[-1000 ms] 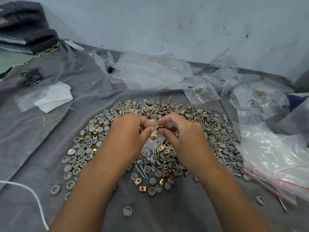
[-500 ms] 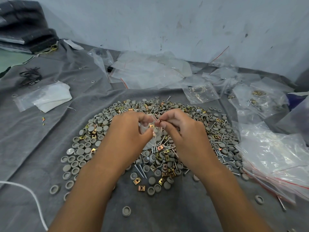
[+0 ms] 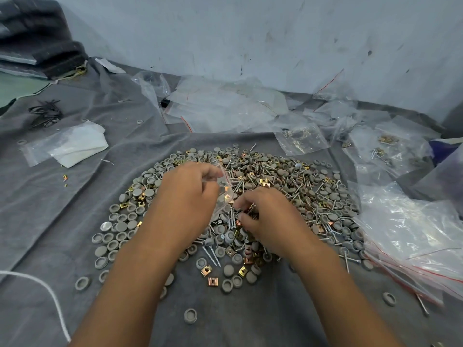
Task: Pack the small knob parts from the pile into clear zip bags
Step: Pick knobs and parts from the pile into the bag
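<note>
- The pile (image 3: pixel 250 204) of round grey caps, silver screws and brass-coloured square clips covers the grey felt-like cloth (image 3: pixel 62 209); judging by its size, most packing remains.
- Filled bags (image 3: pixel 302 139) lie crinkled behind it.
- The left hand (image 3: pixel 186 196) pinches a small clear bag (image 3: pixel 225 194), clip inside.
- The right hand (image 3: pixel 270 221) curls its grip into the pile, picking parts.

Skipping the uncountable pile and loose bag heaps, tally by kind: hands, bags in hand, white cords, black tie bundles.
Hands: 2 (left hand, right hand)
Bag in hand: 1
White cord: 1
Black tie bundle: 1
Total: 5
</note>
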Demonstrator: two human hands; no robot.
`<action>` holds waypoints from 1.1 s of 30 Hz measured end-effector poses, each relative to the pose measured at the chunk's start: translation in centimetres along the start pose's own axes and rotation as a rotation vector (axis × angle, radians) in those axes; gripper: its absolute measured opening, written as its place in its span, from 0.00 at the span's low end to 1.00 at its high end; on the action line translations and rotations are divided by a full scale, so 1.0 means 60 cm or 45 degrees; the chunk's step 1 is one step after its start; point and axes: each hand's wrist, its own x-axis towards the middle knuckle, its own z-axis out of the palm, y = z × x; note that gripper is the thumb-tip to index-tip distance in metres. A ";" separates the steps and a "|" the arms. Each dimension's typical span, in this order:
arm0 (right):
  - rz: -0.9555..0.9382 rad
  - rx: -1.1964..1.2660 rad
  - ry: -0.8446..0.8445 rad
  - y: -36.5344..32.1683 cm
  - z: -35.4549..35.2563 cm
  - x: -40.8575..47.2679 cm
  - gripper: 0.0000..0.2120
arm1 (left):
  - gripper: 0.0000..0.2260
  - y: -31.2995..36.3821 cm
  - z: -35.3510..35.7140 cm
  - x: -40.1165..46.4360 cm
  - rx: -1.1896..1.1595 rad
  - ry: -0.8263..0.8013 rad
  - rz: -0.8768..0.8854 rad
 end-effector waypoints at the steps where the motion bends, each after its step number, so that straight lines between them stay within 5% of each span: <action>1: -0.006 -0.021 -0.025 -0.002 0.004 -0.001 0.09 | 0.12 0.000 -0.001 0.000 0.000 0.002 -0.004; 8: -0.033 -0.141 -0.162 0.001 -0.012 -0.016 0.13 | 0.11 -0.003 -0.002 0.002 0.035 0.035 -0.007; 18: -0.054 -0.371 0.004 -0.019 0.000 -0.027 0.08 | 0.12 -0.002 0.001 0.001 0.065 0.034 0.002; 33: 0.189 0.425 0.072 0.031 -0.031 -0.016 0.04 | 0.12 -0.003 0.006 0.002 0.030 0.015 0.015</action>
